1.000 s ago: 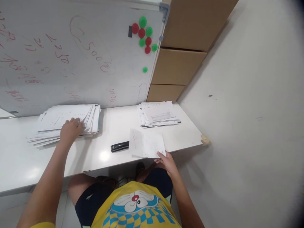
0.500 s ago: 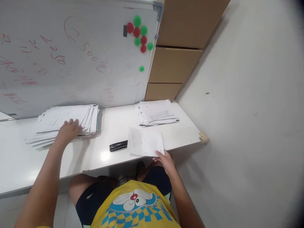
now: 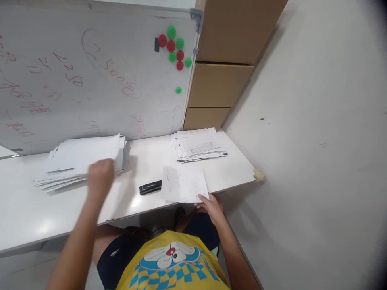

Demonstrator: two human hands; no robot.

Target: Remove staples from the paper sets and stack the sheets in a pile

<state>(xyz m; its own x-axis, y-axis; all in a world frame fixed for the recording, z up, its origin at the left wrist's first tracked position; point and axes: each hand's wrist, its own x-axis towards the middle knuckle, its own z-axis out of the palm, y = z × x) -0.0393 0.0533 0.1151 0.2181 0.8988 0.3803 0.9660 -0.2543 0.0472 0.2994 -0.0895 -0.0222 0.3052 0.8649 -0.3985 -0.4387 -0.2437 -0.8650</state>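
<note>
My left hand (image 3: 102, 174) is closed and slightly blurred at the right front side of the large paper stack (image 3: 71, 155). Its fingers are curled at the edge of a top sheet of paper (image 3: 104, 149), whose right side is lifted; the fingertips are hidden. In my right hand (image 3: 211, 204), some white paper (image 3: 185, 184) is pinched by its lower right corner, thumb on top. That paper extends past the desk's front edge and covers one end of a black stapler-like object (image 3: 150, 187).
A smaller paper stack (image 3: 199, 144) lies at the back right of the white desk (image 3: 148, 155). Behind stands a whiteboard (image 3: 151, 92) with red writing and several round magnets. Cardboard boxes (image 3: 222, 84) are piled beside it, near the right wall (image 3: 308, 161).
My left hand has gone from lying spread on the large stack to closed at its right front, with a top sheet's side raised. My right hand has barely moved.
</note>
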